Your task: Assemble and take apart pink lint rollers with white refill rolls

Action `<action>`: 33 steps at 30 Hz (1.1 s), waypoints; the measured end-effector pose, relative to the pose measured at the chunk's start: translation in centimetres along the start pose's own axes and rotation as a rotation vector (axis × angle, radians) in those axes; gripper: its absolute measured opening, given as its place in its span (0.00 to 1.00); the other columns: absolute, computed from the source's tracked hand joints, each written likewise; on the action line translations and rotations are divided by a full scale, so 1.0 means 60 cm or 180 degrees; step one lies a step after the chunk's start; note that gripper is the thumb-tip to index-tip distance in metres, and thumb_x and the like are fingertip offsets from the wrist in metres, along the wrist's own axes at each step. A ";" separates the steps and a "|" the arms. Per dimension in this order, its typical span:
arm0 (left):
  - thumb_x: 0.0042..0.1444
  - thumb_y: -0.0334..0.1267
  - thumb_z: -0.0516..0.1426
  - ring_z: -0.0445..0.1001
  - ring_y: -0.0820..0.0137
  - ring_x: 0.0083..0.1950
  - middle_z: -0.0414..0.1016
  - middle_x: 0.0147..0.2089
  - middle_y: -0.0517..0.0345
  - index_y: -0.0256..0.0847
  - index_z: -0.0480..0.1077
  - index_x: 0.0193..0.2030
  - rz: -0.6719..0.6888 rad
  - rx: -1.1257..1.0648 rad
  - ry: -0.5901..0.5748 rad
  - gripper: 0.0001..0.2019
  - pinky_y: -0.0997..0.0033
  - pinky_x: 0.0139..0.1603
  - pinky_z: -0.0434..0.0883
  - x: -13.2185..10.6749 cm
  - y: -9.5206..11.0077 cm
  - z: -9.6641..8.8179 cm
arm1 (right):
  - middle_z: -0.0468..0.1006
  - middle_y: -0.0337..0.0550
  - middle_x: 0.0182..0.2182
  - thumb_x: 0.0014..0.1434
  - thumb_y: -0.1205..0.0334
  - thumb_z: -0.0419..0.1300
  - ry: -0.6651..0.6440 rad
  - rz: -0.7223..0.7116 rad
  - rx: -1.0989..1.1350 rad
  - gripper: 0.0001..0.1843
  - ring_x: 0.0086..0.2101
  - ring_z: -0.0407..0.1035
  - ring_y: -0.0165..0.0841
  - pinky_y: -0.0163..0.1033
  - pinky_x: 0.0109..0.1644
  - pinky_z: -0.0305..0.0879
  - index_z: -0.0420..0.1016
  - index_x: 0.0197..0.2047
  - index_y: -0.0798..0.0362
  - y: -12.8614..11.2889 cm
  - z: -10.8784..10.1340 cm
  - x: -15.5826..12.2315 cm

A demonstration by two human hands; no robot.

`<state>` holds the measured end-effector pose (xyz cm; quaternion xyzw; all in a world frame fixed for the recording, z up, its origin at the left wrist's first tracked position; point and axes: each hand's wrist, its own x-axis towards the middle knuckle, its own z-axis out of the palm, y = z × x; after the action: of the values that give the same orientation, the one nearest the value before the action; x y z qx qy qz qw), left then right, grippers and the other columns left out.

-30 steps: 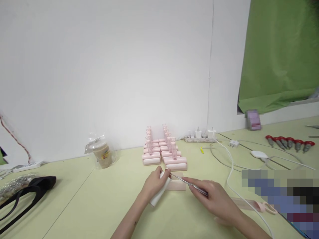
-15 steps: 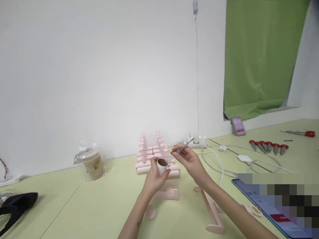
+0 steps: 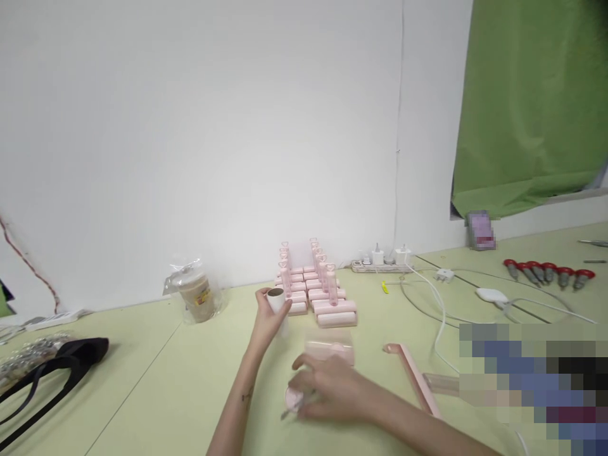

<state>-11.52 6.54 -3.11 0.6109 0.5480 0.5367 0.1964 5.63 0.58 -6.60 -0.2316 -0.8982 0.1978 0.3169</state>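
Observation:
My left hand (image 3: 266,322) is raised above the table and closed round a white roll with a brown core (image 3: 277,300). My right hand (image 3: 327,391) is low over the table, blurred, its fingers curled at a small round pink cap (image 3: 293,399) and a thin metal tool (image 3: 291,412). A clear pink cover (image 3: 329,347) lies just beyond the right hand. Behind it stands a stack of pink rollers with upright handles (image 3: 313,290). A pink handle piece (image 3: 413,377) lies to the right.
A bagged cup (image 3: 197,295) stands near the wall at left. A black strap bag (image 3: 52,364) lies at the far left. A power strip (image 3: 380,263), white cables (image 3: 439,316) and red-handled tools (image 3: 548,272) are at right. A green curtain (image 3: 532,101) hangs behind.
My right hand dropped from in front of the roll down to the table by the pink cap. My left hand moved the roll slightly left. The camera view shifted.

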 end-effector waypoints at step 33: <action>0.48 0.36 0.54 0.64 0.60 0.50 0.68 0.51 0.57 0.52 0.59 0.55 0.0681 0.1164 -0.2583 0.25 0.64 0.50 0.60 -0.065 0.008 -0.008 | 0.75 0.40 0.33 0.49 0.65 0.52 -0.0306 0.1908 -0.1563 0.09 0.28 0.71 0.38 0.37 0.28 0.56 0.72 0.30 0.46 0.057 -0.189 -0.214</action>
<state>-11.00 2.82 -4.26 0.8495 0.4463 0.1657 0.2276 23.02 -1.25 -6.26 -0.5432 -0.8251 0.0714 0.1378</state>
